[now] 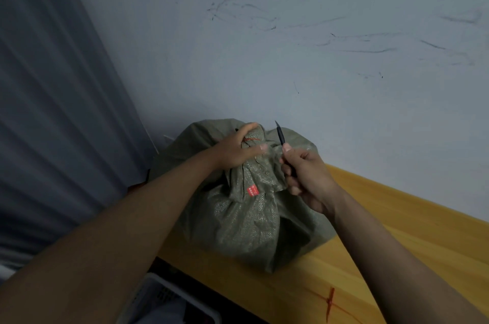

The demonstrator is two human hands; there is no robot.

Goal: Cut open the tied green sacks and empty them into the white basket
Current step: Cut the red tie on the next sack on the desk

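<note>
A bulging green sack (246, 212) stands on the yellow table (397, 244), its neck bunched and bound with an orange tie (251, 140). My left hand (238, 147) grips the gathered neck just at the tie. My right hand (304, 178) holds a slim black knife (280, 135) right of the neck, blade pointing up and away, not touching the fabric. A small red label (252, 190) hangs on the sack below the neck. Part of the white basket (169, 294) shows at the bottom edge, below the table.
A scuffed pale wall (291, 45) rises directly behind the sack. A grey curtain (53, 112) hangs on the left. A red mark (330, 302) is drawn on the tabletop near the front right.
</note>
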